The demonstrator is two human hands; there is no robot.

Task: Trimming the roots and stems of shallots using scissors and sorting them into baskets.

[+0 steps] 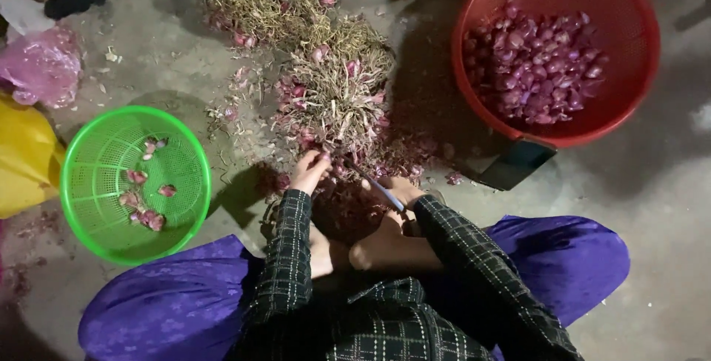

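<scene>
I sit on the floor in purple trousers with my bare feet drawn in. My left hand (pixel 309 171) reaches forward and pinches a shallot at the near edge of a heap of shallots with dry roots and stalks (pixel 335 87). My right hand (pixel 402 193) grips a small knife (pixel 372 181) whose blade points up-left toward the left hand. Peelings and skins (pixel 404 155) lie scattered around both hands.
A red basket (pixel 638 29) at the upper right holds many peeled purple shallots. A green basket (pixel 81 183) at the left holds several pieces. A dark flat phone-like object (pixel 516 164) lies by the red basket. Pink and yellow bags (pixel 29 109) sit at the far left.
</scene>
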